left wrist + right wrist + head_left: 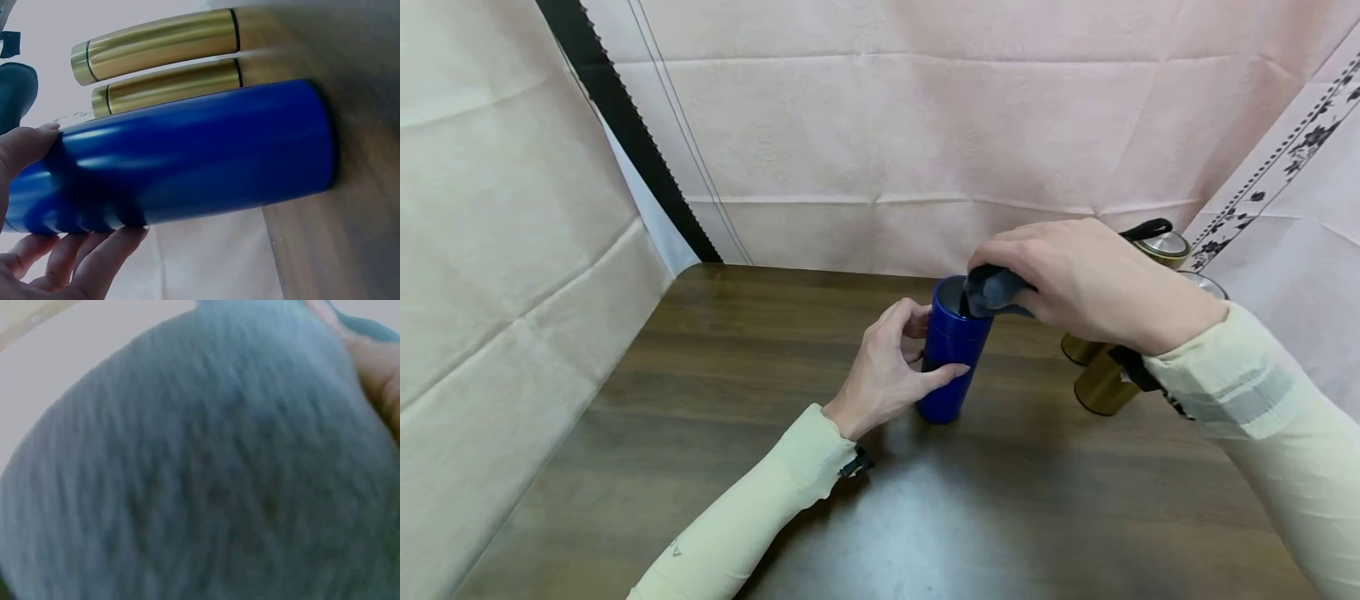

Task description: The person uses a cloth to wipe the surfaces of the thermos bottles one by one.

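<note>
A blue cylindrical thermos flask (pixel 953 350) stands on the wooden table. My left hand (pixel 887 362) grips its side, thumb on the near face and fingers round the far side; the left wrist view shows the thumb and fingers on opposite sides of the flask. Above the flask's dark top, my right hand (pixel 1067 271) holds a bunched grey-blue cloth (pixel 997 292) against the rim. In the right wrist view the fuzzy cloth (pixel 200 462) fills most of the picture, with part of a finger at the upper right. Most of the right fingertips are hidden.
Two gold flasks (pixel 1105 385) with silvery tops stand to the right, partly behind my right forearm. A black strap loop (pixel 1150 229) shows beyond the right hand. Pale cloth sheets (pixel 865 133) hang behind and at both sides of the table (pixel 737 367).
</note>
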